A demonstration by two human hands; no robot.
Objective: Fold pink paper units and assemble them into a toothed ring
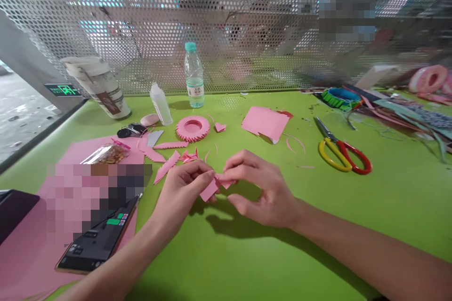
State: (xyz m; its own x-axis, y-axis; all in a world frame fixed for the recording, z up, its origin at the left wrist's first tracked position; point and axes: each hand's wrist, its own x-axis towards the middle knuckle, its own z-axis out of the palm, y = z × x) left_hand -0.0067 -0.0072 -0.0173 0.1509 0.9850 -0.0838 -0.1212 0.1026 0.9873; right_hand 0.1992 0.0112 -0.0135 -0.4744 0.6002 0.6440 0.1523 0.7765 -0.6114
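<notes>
My left hand [180,193] and my right hand [263,188] meet above the green table, pinching a small folded piece of pink paper [211,189] between their fingertips. Nearest my left hand lie several saw-toothed pink paper strips [165,167]. Beyond my hands sits a pink paper ring with a serrated edge [192,128], beside a small folded pink scrap [220,127]. A cut pink sheet [265,123] lies further right. Red-and-yellow-handled scissors [342,153] rest to the right of my right hand, not touching it.
A smartphone [99,240] lies on a large pink sheet [70,155] at left. A water bottle [194,75], a glue bottle [160,103] and a paper cup [99,87] stand along the back, before a perforated metal screen [226,23]. Coloured paper strips [406,113] pile up at right.
</notes>
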